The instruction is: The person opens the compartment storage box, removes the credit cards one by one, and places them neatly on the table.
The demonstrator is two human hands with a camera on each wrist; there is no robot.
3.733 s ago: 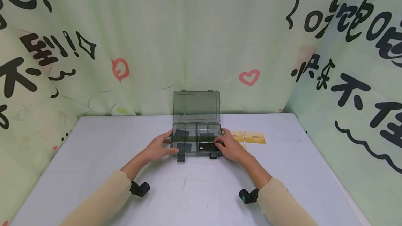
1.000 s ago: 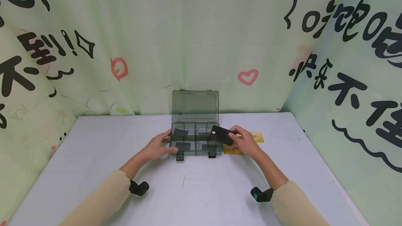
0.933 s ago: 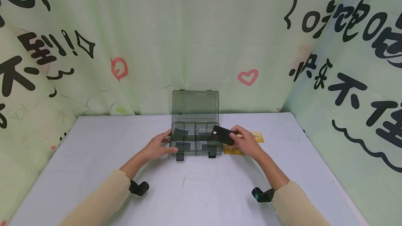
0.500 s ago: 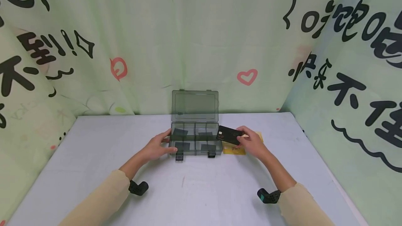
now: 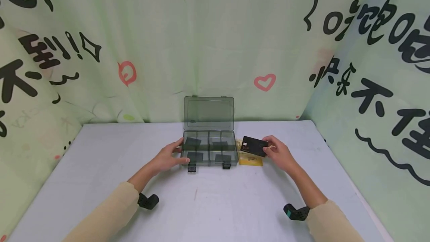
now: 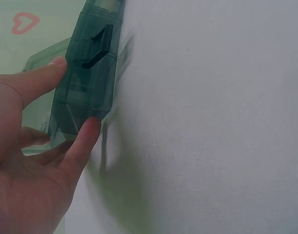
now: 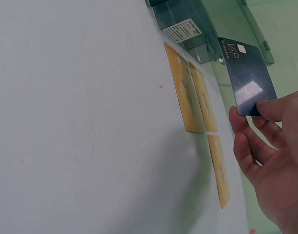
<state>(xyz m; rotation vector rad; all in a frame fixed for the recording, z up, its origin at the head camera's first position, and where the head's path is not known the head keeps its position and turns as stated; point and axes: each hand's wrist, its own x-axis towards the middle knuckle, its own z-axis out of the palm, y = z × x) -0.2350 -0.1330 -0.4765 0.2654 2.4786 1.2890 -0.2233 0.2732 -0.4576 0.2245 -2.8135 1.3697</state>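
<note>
My right hand (image 5: 280,154) pinches a black VIP card (image 5: 254,146) by its right end, thumb on the printed face and fingers behind. The card is tilted and held above several gold cards (image 5: 250,160) on the table. My left hand (image 5: 168,157) holds the left side of a smoky clear plastic compartment box (image 5: 209,163), its thumb at the front corner and fingers along the side. The lid (image 5: 209,114) stands raised at the back. Dark flat rectangles (image 5: 195,156) show in the compartments; what they are I cannot tell.
A white-covered table (image 5: 215,204) bears everything. Two front latches (image 5: 226,165) stick out from the box. Behind and to the sides hangs a pale green curtain (image 5: 215,47) with black lettering. A black device (image 5: 296,212) sits on each wrist.
The black card was in the box's front right compartment 3.7 s ago. My right hand has lifted it out and moved it right, over the gold cards. My left hand keeps its place.
</note>
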